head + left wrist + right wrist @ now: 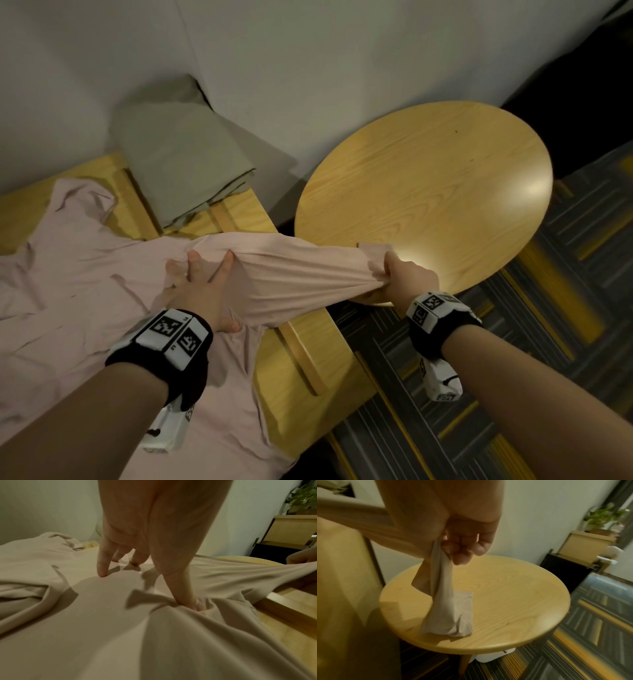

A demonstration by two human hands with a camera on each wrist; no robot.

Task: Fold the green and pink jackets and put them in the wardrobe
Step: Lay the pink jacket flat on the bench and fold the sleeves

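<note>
The pink jacket (68, 291) lies spread over a slatted wooden bench (301, 377). My left hand (205, 270) presses flat on it near the shoulder, fingers straight and spread; in the left wrist view the fingertips (102, 573) touch the cloth (102, 628). The jacket's right sleeve (301, 270) is stretched taut towards a round wooden table (445, 178). My right hand (404, 277) grips the sleeve near its end, fingers curled round it, and the cuff (443, 601) hangs onto the tabletop (505, 601). The green jacket (181, 161) sits folded on the bench against the wall.
Striped dark and yellow carpet (513, 377) lies right of the bench and under the round table. A white wall runs behind both. A wooden cabinet with a plant (590, 540) stands farther right. A white object (488, 657) sits beneath the round table.
</note>
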